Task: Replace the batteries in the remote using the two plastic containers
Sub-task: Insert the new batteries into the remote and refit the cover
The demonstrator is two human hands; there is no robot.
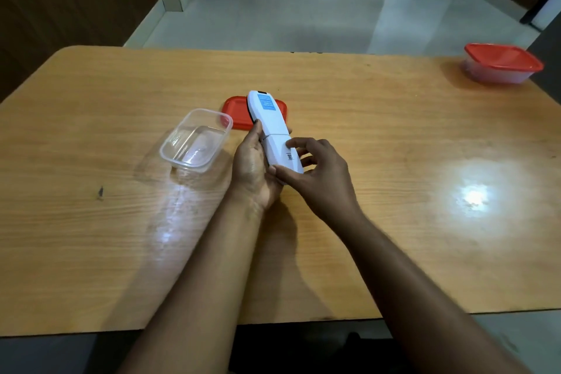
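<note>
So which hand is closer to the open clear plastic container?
Left. The left hand, cradling the white remote, sits just beside the open clear plastic container; the right hand is beyond the remote.

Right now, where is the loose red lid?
In the head view, the loose red lid lies flat on the table near its middle, just right of the open clear container and partly hidden behind the remote held in both hands.

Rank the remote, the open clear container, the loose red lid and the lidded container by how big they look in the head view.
1. Remote, longest, though it is raised nearer the camera.
2. Open clear container and lidded container: look alike; the lidded one sits farther away, so no ranking.
3. Loose red lid, partly hidden behind the remote, so unsure.
</note>
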